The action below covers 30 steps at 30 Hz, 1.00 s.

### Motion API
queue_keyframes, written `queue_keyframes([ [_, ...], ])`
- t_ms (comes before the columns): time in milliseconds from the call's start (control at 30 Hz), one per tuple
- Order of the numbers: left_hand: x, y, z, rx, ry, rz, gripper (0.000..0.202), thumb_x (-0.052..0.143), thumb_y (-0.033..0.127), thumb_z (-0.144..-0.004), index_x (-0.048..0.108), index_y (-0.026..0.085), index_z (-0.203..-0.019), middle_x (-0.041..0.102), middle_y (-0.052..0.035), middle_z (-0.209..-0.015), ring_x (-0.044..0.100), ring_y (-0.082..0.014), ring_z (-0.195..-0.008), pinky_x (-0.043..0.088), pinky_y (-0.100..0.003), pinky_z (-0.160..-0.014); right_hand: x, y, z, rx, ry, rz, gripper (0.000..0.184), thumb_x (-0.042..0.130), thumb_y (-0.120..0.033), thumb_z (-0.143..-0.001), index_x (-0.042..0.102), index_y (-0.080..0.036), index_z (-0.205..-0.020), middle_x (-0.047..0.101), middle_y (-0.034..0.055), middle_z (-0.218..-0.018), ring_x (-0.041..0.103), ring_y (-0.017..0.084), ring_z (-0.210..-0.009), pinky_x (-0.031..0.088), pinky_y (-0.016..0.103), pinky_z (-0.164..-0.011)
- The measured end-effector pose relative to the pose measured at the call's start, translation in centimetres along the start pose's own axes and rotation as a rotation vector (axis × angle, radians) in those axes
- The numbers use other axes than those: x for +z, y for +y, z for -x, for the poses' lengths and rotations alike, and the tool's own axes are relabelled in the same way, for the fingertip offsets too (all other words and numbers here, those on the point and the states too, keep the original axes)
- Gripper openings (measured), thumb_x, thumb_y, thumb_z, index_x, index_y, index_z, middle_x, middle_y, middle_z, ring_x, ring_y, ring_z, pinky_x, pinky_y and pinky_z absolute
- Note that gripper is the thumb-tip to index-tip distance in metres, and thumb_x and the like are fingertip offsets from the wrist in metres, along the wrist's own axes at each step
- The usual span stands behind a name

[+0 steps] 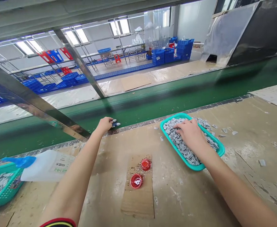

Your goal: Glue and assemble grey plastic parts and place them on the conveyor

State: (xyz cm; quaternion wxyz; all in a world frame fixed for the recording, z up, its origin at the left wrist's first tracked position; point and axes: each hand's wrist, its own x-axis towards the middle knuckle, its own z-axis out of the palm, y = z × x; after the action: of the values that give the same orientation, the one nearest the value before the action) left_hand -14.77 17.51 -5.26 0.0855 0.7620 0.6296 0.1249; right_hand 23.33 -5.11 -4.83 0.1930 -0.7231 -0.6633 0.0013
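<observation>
My left hand (104, 125) reaches to the near edge of the green conveyor belt, its fingers closed on a small dark blue part (116, 124) with light grey pieces on it. Over on the right, my right hand (190, 131) dips into a teal plastic basket (192, 166) full of small grey plastic pieces (183, 146). Its thumb and fingertips come together among the pieces; what they pinch, if anything, is hidden. Between my arms, two red cups (136, 181) (145, 164) stand on a wet cardboard strip (138, 205); the nearer one contains shiny liquid.
A white squeeze bottle (48, 165) with a blue-wrapped nozzle lies by my left forearm, over a second teal basket (11, 198) of grey pieces. A slanted metal post (79, 60) rises beyond the belt (138, 105). Loose grey pieces (224, 130) lie right of the basket.
</observation>
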Motion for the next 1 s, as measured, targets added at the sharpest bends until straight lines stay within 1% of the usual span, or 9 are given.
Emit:
queue_keyframes([
  [167,-0.9,0.7,1.5,-0.028,0.104,0.14,0.006,0.066,0.022,-0.068,0.065,0.016,-0.068,0.067,-0.0156,-0.076,0.064,-0.0335,-0.082,0.049,-0.049,-0.077,0.1,0.3,-0.1,0.007,-0.015,0.029,0.018,0.051,-0.027,-0.088,0.063,-0.021,-0.076,0.06,0.0087,-0.081,0.044,0.027,-0.089,0.033,0.03,-0.056],
  [300,-1.4,3.1,4.2,0.0,0.297,0.294,0.016,0.055,0.028,-0.078,0.061,0.017,-0.087,0.065,-0.0145,-0.095,0.059,-0.0294,-0.097,0.047,-0.048,-0.086,0.5,0.1,0.2,0.008,-0.017,0.083,0.017,0.051,-0.028,-0.087,0.064,-0.02,-0.081,0.059,0.0122,-0.087,0.045,0.028,-0.092,0.035,0.031,-0.057],
  [433,-1.8,7.1,9.7,0.05,0.393,0.546,0.026,0.044,0.034,-0.087,0.052,0.02,-0.106,0.064,-0.0085,-0.105,0.062,-0.0185,-0.093,0.055,-0.033,-0.074,0.3,-0.2,0.1,0.039,-0.029,0.139,0.02,0.052,-0.032,-0.087,0.066,-0.018,-0.08,0.06,0.0144,-0.089,0.045,0.032,-0.095,0.035,0.032,-0.057],
  [500,-2.2,9.1,13.4,0.016,0.388,0.948,0.028,0.057,0.037,-0.081,0.053,0.019,-0.101,0.064,-0.0089,-0.102,0.063,-0.0188,-0.092,0.055,-0.031,-0.071,-0.3,-0.3,0.2,0.032,-0.002,0.117,0.024,0.048,-0.03,-0.089,0.065,-0.017,-0.08,0.062,0.0142,-0.086,0.048,0.031,-0.092,0.036,0.033,-0.06],
  [600,-3.0,11.1,19.2,-0.1,0.223,1.259,0.03,0.065,0.038,-0.077,0.056,0.019,-0.099,0.066,-0.0057,-0.094,0.066,-0.017,-0.084,0.055,-0.027,-0.069,-1.7,-1.2,1.3,0.056,0.072,-0.101,0.026,0.043,-0.031,-0.091,0.064,-0.017,-0.086,0.066,0.0099,-0.079,0.056,0.026,-0.077,0.038,0.034,-0.062],
  [700,-3.4,12.0,23.5,-0.236,0.181,1.393,0.03,0.068,0.035,-0.075,0.06,0.018,-0.098,0.068,-0.0046,-0.089,0.067,-0.0147,-0.078,0.053,-0.022,-0.066,-2.7,-3.9,3.9,0.137,0.083,-0.479,0.025,0.048,-0.039,-0.088,0.066,-0.022,-0.088,0.069,0.0056,-0.083,0.06,0.021,-0.07,0.042,0.033,-0.063],
  [833,-2.5,12.6,26.6,-0.369,0.174,1.503,0.036,0.073,0.029,-0.071,0.062,0.017,-0.104,0.069,-0.0067,-0.098,0.067,-0.0139,-0.077,0.054,-0.021,-0.069,-1.6,-8.5,7.5,0.196,-0.226,-0.985,0.024,0.061,-0.04,-0.079,0.067,-0.021,-0.091,0.072,0.0059,-0.082,0.066,0.022,-0.076,0.049,0.034,-0.068],
  [900,-1.8,12.9,27.4,-0.397,0.166,1.547,0.037,0.073,0.026,-0.071,0.061,0.018,-0.105,0.067,-0.0068,-0.103,0.067,-0.0136,-0.078,0.053,-0.02,-0.07,-0.4,-10.1,8.4,0.234,-0.352,-1.095,0.023,0.064,-0.041,-0.076,0.068,-0.019,-0.083,0.072,0.0073,-0.081,0.067,0.023,-0.075,0.051,0.034,-0.068],
  [1000,-1.0,13.3,27.9,-0.389,0.148,1.553,0.036,0.072,0.026,-0.072,0.06,0.018,-0.105,0.066,-0.0072,-0.106,0.066,-0.0149,-0.083,0.053,-0.022,-0.072,0.8,-11.1,8.5,0.27,-0.414,-1.154,0.025,0.065,-0.042,-0.074,0.068,-0.017,-0.078,0.073,0.0091,-0.08,0.068,0.024,-0.075,0.052,0.035,-0.07],
])
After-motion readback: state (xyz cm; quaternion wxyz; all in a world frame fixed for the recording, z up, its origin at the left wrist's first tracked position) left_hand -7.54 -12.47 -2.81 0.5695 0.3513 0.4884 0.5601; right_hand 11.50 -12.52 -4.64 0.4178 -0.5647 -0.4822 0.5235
